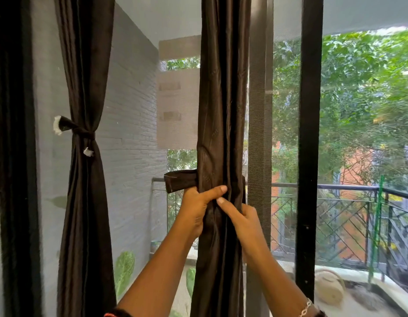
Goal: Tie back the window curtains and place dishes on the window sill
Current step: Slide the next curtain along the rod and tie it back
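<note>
Two curtains to reckon with: first curtain (84, 179) by the left edge of the window, already cinched with its own tie (83, 133); second curtain (221, 110) at mid-window, just left of the black window frame (309, 133), gathered into a rope but not yet knotted. Left hand (195, 211) wrapped round the bundle from the left, thumb laid flat across the front, fingers out of sight behind the cloth. Right hand (244, 217) closed on the bundle's right edge, one fingertip pressed on the front folds just below that thumb. Tie strip (180, 183) looped round just above both hands, loose end jutting out leftward; other end hidden behind the fabric, so cannot tell how far round. No dishes or sill in sight.

Likely slips from here: easing either grip before crossing the ends, letting the glossy folds spill and the band drop down the bundle; fumbling blind for the hidden end behind the cloth; knotting too slack, leaving a sagging, lopsided gather beside the first; tugging hard downward, straining the top hangings, out of view.
</note>
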The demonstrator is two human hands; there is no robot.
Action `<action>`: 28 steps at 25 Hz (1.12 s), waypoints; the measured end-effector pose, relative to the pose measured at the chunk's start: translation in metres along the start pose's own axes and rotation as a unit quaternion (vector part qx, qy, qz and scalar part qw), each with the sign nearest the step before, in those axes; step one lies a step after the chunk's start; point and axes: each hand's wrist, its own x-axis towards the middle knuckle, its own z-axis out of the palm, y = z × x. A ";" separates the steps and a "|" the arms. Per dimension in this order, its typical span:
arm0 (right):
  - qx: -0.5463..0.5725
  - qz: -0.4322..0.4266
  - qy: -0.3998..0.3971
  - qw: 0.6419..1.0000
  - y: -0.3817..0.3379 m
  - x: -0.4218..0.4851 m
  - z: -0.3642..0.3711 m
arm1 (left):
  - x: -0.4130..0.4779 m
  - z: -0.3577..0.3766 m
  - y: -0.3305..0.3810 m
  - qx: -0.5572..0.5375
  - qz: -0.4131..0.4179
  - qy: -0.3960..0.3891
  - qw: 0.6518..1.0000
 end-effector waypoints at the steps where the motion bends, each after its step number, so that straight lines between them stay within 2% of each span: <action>1: 0.035 -0.012 0.017 0.999 0.001 -0.003 -0.003 | 0.001 -0.001 0.000 -0.006 -0.001 0.003 1.000; 3: 0.024 -0.100 0.142 0.984 0.004 -0.007 -0.012 | 0.002 -0.003 0.001 -0.013 -0.005 0.006 1.000; 4: -0.022 -0.153 0.210 0.965 0.005 -0.007 -0.018 | 0.002 -0.004 0.002 -0.015 -0.008 0.006 1.000; 5: -0.070 -0.193 0.243 0.948 0.002 -0.006 -0.024 | 0.002 -0.006 0.003 -0.016 -0.011 0.007 1.000; 6: -0.107 -0.213 0.236 0.942 -0.002 -0.004 -0.029 | 0.002 -0.007 0.004 -0.019 -0.015 0.006 1.000; 7: -0.123 -0.203 0.191 0.952 -0.008 -0.001 -0.032 | 0.002 -0.008 0.004 -0.021 -0.017 0.005 1.000; 9: -0.099 -0.127 0.061 0.985 -0.018 0.005 -0.032 | 0.001 -0.008 0.004 -0.023 -0.015 0.001 1.000; 11: -0.058 -0.063 -0.010 0.996 -0.024 0.007 -0.032 | 0.001 -0.008 0.003 -0.023 -0.013 0.001 1.000; 16: 0.119 0.022 0.008 0.993 -0.039 0.004 -0.049 | 0.003 -0.014 0.003 -0.022 -0.019 0.000 1.000; 18: 0.233 0.070 -0.045 0.969 -0.049 0.003 -0.053 | 0.004 -0.015 0.001 -0.013 -0.012 -0.003 1.000; 20: 0.287 0.059 -0.087 0.952 -0.058 0.001 -0.050 | 0.005 -0.015 -0.002 0.000 0.004 0.006 1.000; 23: 0.224 -0.018 -0.081 0.971 -0.064 -0.001 -0.037 | 0.005 -0.013 -0.010 0.092 0.052 0.029 0.994; 26: 0.132 -0.091 -0.100 0.982 -0.061 -0.004 -0.009 | 0.002 -0.013 -0.024 0.256 0.173 0.038 0.950; 28: 0.018 -0.127 -0.107 0.986 -0.057 -0.007 0.007 | 0.002 -0.014 -0.032 0.312 0.219 0.016 0.924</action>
